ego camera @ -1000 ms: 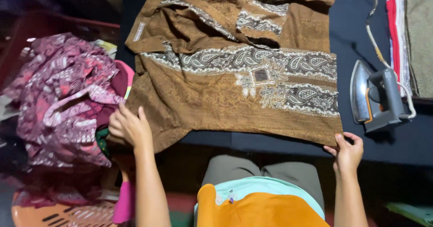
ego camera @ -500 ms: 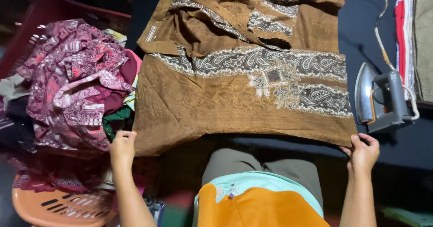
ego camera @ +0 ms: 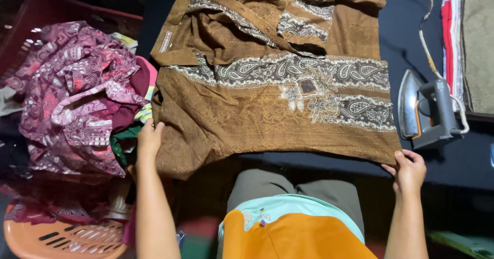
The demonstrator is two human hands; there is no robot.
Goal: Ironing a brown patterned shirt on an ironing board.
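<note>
Brown patterned shirt (ego camera: 272, 99) lies spread on the dark ironing surface (ego camera: 463, 161), its near hem corners pinched by the left hand (ego camera: 149, 138) and right hand (ego camera: 410, 169), iron (ego camera: 427, 110) just beside.

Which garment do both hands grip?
The brown patterned shirt, spread on the board; left hand and right hand pinch its hem. The maroon garment lies heaped aside.

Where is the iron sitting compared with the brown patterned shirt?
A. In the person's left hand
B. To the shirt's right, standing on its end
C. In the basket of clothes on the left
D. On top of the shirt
B: the iron stands on its end on the dark board, off the right edge of the brown shirt, and neither hand touches it.
</note>
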